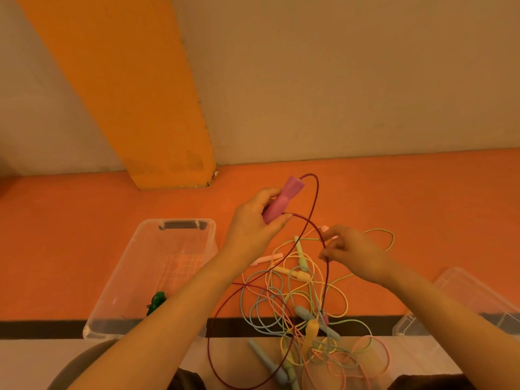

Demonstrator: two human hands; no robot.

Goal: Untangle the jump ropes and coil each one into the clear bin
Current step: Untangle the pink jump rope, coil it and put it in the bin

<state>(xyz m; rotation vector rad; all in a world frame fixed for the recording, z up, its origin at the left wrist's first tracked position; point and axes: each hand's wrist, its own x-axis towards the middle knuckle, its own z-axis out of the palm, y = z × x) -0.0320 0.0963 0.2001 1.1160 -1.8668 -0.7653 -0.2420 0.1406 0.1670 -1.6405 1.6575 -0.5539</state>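
Left hand (pixel 253 220): curled round a pink handle (pixel 281 202), raised above the floor; smooth plastic, waisted, flaring to a wider cap.
Red rope (pixel 311 220): thin, braided-looking cord; leaves the handle's cap, arcs over and down in wide loops past the forearms.
Right hand (pixel 351 253): thumb and fingertips pinched together on the red rope just right of the left hand.
Tangle (pixel 304 305): slim, glossy cords in pale blue, yellow, green and pink, knotted together with tapered pastel handles; lies on the floor between the forearms, near the bin.
Bin (pixel 126 277): clear, rectangular, rounded corners, dark latch at the far rim; left of the tangle; gridded base, with a coiled green rope (pixel 157 301) inside at the near end.
Lid (pixel 464 302): clear plastic, flat on the floor at right.
Floor (pixel 422 206): matte orange, with a dark stripe and a pale band nearest.
Room: beige wall, orange pillar (pixel 135 94) meeting the floor.
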